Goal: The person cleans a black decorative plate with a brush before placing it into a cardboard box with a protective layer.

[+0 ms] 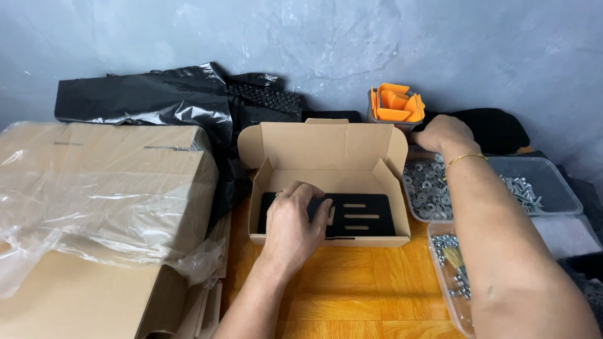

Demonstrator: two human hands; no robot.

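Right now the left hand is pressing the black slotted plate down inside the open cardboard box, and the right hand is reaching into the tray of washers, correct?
Not quite. In the head view the right hand reaches past the tray of washers to the container of orange parts by the wall. The left hand is on the black slotted plate inside the open cardboard box, as you said.

A wooden table carries an open cardboard box at its middle. Clear trays of washers and nuts sit right; a wrapped carton and black bags lie left.
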